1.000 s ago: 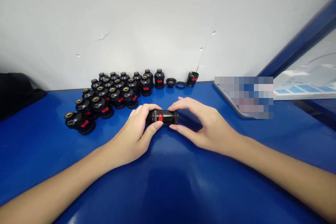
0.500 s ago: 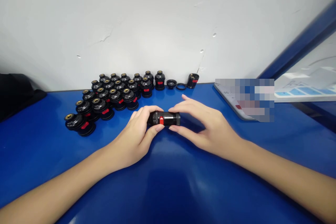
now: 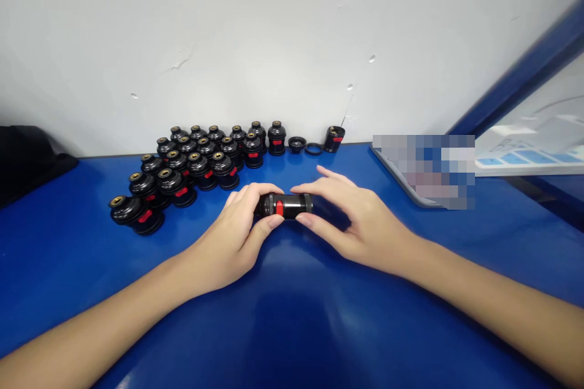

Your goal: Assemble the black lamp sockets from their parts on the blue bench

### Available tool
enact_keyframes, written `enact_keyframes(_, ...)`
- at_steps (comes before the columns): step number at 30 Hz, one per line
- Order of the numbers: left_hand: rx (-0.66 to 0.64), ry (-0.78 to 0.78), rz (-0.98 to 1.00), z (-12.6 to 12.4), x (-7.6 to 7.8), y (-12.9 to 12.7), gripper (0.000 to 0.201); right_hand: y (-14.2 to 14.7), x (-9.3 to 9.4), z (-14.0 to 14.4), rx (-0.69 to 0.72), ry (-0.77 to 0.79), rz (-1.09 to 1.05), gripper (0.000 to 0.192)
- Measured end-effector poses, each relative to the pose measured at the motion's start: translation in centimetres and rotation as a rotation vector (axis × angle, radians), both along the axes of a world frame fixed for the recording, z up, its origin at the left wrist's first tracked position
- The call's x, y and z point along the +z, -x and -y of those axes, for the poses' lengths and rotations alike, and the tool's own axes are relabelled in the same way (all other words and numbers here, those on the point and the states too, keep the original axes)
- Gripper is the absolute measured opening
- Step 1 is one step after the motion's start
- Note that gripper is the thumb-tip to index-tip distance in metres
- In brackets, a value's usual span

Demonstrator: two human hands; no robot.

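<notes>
- Two hands grip one black lamp socket (image 3: 286,205) at centre frame, just above the blue table (image 3: 292,328).
- Left hand (image 3: 237,234) pinches its left end; right hand (image 3: 360,222) pinches its right end.
- Finished sockets (image 3: 191,167) cluster upper left.

You have eighteen assembled black sockets (image 3: 182,161) grouped on the table, one socket (image 3: 285,205) in your hands, plus three loose parts (image 3: 314,143) by the wall.
</notes>
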State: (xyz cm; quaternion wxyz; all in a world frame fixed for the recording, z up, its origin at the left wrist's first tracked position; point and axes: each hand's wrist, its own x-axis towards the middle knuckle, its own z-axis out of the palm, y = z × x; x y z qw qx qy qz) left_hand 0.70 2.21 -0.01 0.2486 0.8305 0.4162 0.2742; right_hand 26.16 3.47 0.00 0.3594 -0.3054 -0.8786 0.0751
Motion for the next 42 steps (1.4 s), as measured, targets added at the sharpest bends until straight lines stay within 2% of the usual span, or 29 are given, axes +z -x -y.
enact_keyframes(7,0.023,0.033,-0.007,0.1,0.2,0.1,0.026,-0.1,0.0,0.2,0.016,-0.064,-0.055,0.029)
enact_keyframes(11,0.023,0.028,-0.011,0.2,0.3,0.1,0.026,0.0,0.1,0.3,-0.007,-0.031,0.013,0.064)
enact_keyframes(12,0.020,0.025,-0.010,0.2,0.3,0.1,0.026,0.1,0.1,0.3,-0.015,-0.020,0.031,0.062)
enact_keyframes(14,0.017,0.022,-0.011,0.2,0.2,0.1,0.026,0.2,0.0,0.2,-0.021,-0.025,0.057,0.042)
enact_keyframes(16,0.022,0.027,-0.008,0.2,0.2,0.1,0.026,0.2,0.0,0.2,-0.022,-0.043,0.065,0.032)
enact_keyframes(22,0.045,0.054,0.038,0.1,0.3,-0.1,0.027,0.1,-0.1,0.4,0.000,-0.091,-0.024,0.036)
enact_keyframes(28,0.080,0.110,0.069,0.1,0.5,-0.1,0.030,-0.6,-0.1,-0.2,-0.014,-0.213,-0.002,0.047)
enact_keyframes(31,0.087,0.117,0.073,0.1,0.5,-0.1,0.031,-0.7,0.1,-0.4,-0.041,-0.187,0.011,0.037)
enact_keyframes(36,0.101,0.118,0.062,0.2,0.4,0.0,0.032,-0.9,0.3,-0.8,-0.144,-0.096,0.095,0.004)
enact_keyframes(42,0.101,0.137,0.062,0.2,0.5,-0.1,0.034,-1.9,0.3,-2.0,-0.224,-0.127,0.226,0.012)
